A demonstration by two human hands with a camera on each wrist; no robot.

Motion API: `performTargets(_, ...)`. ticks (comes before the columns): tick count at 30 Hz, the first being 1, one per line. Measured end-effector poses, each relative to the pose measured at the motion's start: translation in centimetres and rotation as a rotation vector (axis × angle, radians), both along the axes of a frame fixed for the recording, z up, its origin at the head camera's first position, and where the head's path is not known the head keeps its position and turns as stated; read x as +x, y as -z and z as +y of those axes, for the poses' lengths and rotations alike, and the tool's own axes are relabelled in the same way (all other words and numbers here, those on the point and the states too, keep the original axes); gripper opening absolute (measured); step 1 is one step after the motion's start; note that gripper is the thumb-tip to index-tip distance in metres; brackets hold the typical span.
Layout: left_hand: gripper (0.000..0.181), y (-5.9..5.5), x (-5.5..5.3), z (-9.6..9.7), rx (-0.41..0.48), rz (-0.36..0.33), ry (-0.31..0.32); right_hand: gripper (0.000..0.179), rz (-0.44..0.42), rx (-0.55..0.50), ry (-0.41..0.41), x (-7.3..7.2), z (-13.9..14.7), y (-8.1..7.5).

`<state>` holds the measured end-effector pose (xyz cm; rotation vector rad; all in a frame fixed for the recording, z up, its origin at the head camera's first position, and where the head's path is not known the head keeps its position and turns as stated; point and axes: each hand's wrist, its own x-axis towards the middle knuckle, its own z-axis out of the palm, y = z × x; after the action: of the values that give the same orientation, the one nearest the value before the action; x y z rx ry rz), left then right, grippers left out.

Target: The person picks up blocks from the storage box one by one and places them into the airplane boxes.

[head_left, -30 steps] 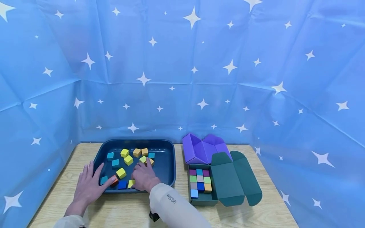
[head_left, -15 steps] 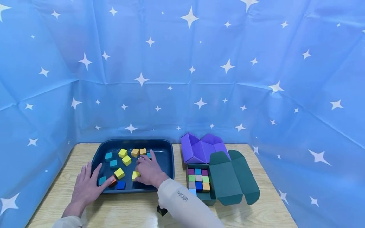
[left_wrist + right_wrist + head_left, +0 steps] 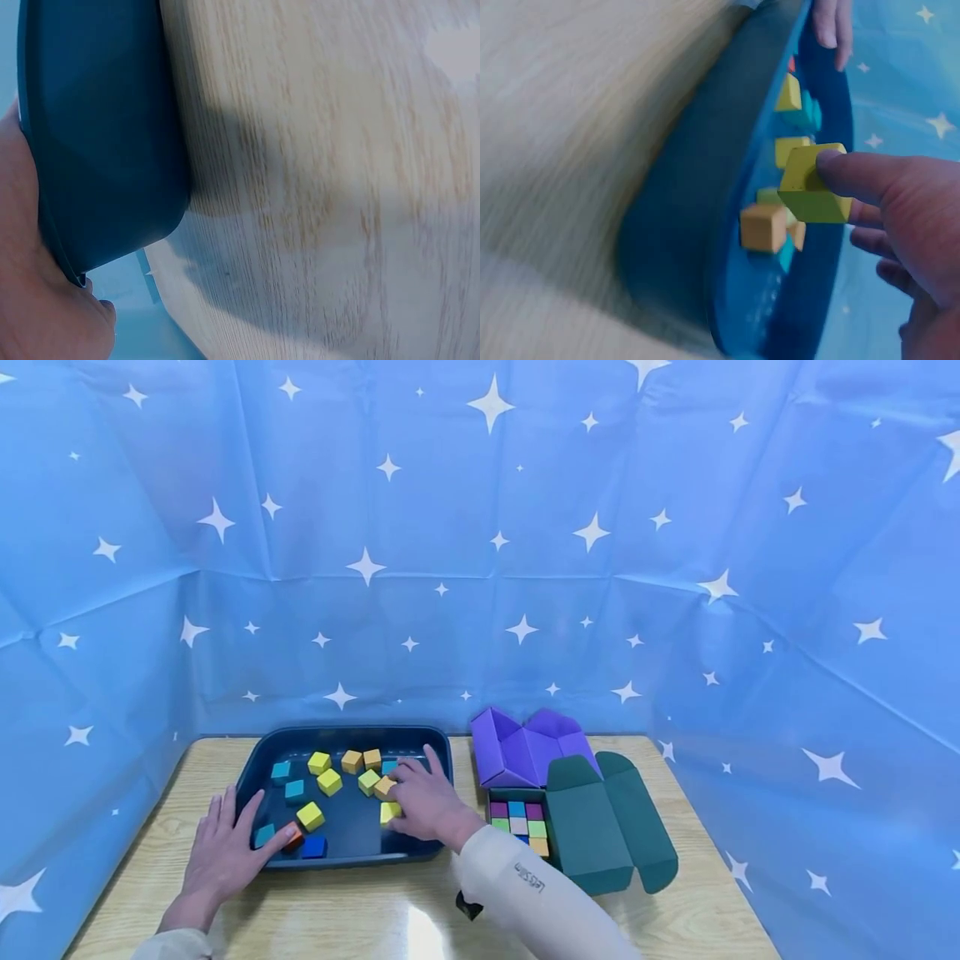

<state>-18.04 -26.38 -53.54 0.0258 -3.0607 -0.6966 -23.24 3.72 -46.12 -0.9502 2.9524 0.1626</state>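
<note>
A dark blue tray [image 3: 330,862] holds loose yellow, orange and teal cubes. My right hand [image 3: 427,808] is over the tray's right side and pinches a yellow cube [image 3: 814,201] between thumb and fingers. In the right wrist view the cube is raised above the others. My left hand [image 3: 223,852] rests on the tray's front left corner with fingers straight and spread. Its thumb lies beside a red-orange cube [image 3: 292,838], near a dark blue cube [image 3: 313,847]. The left wrist view shows only part of that hand [image 3: 37,300] at the tray wall.
Right of the tray stands an opened green box [image 3: 592,835], with rows of coloured cubes in it. The right sleeve [image 3: 540,885] covers its front part. An opened purple box [image 3: 528,752] lies behind it. Star-patterned blue cloth [image 3: 450,527] surrounds the wooden table [image 3: 360,914].
My right hand has moved right across the tray with the yellow cube, and its forearm now covers the front of the green box. My left hand has stayed at the tray corner.
</note>
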Motion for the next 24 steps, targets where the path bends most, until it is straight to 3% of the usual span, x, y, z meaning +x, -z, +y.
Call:
performTargets(14, 0.1, 0.1, -0.2, -0.2, 0.0, 0.0, 0.005, 0.031, -0.017, -0.08, 0.04, 0.8, 8.2, -2.8)
performTargets(24, 0.101, 0.3, -0.3, -0.3, -0.007, -0.011, 0.007, 0.027, -0.037, -0.16, 0.092, 2.0, 14.6, -2.9)
